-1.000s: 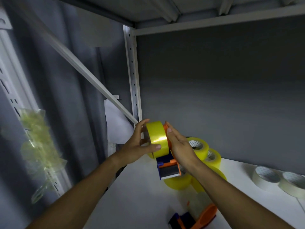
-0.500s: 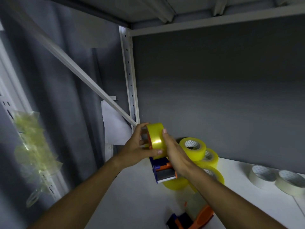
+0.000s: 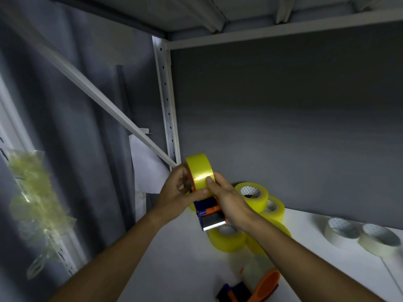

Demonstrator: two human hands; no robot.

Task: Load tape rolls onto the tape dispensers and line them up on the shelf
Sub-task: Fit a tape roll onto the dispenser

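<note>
So the yellow roll (image 3: 201,174) is held up edge-on above the shelf (image 3: 174,258), sat on the dispenser (image 3: 209,211), whose toothed blade is pointed down and toward the camera. The roll is pinched from both sides: left hand (image 3: 174,196) curled round its left face with the thumb laid across the tread, right hand (image 3: 229,203) wrapped round the dispenser body, thumb pressed on the tape surface. Both are right on it, neither nearer. Whether the roll is fully seated on the hub can't be told. The loose end probably needs to be pulled down toward the blade. Spare yellow rolls (image 3: 253,194) are stacked just behind, white rolls (image 3: 342,231) off right, a second dispenser (image 3: 250,288) lying nearer the front edge
</note>
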